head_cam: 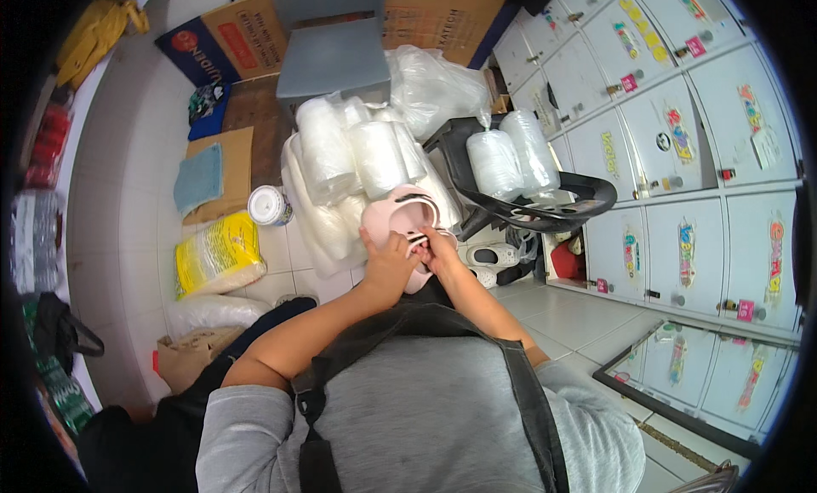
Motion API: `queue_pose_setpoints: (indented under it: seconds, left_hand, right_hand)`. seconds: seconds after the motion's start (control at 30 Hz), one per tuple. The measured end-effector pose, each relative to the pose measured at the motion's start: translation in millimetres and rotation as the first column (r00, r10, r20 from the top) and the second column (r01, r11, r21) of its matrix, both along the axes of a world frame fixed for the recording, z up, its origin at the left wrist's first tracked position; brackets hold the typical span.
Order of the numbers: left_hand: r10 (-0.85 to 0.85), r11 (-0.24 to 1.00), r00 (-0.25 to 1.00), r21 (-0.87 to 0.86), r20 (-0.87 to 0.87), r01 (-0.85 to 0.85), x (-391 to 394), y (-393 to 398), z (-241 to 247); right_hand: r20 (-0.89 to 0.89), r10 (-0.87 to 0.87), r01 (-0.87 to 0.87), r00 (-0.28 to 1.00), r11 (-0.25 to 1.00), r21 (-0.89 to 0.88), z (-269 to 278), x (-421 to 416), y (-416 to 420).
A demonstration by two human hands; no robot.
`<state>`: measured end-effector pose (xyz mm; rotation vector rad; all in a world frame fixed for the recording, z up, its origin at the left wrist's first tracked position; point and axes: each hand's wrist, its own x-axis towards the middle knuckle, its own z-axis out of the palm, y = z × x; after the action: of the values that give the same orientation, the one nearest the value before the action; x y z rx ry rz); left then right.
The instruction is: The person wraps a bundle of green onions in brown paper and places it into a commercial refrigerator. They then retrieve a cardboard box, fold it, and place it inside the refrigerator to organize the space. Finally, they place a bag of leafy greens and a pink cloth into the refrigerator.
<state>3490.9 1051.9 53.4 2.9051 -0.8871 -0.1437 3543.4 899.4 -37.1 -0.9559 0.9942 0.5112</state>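
A pair of pale pink foam clogs (383, 217) is held up in front of my body, one clog partly over the other. My left hand (388, 263) grips the clogs from the left side, with the thumb or a finger up along the upper shoe. My right hand (439, 251) holds them from the right, its fingers at a heel strap near the middle. The two hands nearly meet there. Just beyond the clogs lie wrapped bundles of clear plastic containers (380, 158), stacked on larger white packs (319, 228).
A black chair (469, 167) bears more wrapped containers. White clogs (494, 255) stand on the tiled floor near lockers (683, 237). At left are a yellow sack (220, 255), a lidded tub (268, 205) and a paper bag (194, 359). A mirror (689, 378) lies at lower right; a grey chair (335, 59) stands behind.
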Motion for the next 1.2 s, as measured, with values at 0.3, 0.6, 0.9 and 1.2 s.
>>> queue_pose_setpoints:
  seconds: [0.3,0.6,0.9,1.2]
  left_hand:
    - [-0.213,0.975,0.976,0.082,0.053,0.208,59.2,-4.6,18.5]
    - [-0.174,0.967,0.902,0.104,-0.396,0.232,84.8,29.4,33.3]
    - [0.042,0.958,0.860,0.266,-0.508,0.111,78.4,105.3,-7.9]
    - [0.270,0.953,0.817,0.266,-0.510,-0.149,92.0,140.5,-0.7]
  right_hand:
    - [0.114,-0.167,0.132,0.979,0.955,0.266,15.8,25.3,-29.7]
    - [-0.089,0.927,-0.018,0.364,-0.088,-0.996,124.4,27.3,-173.7]
    - [-0.879,0.477,-0.366,-0.019,-0.821,-0.438,129.6,29.9,-262.3]
    - [-0.834,0.498,-0.331,-0.239,-0.849,-0.412,139.7,-68.9,-223.6]
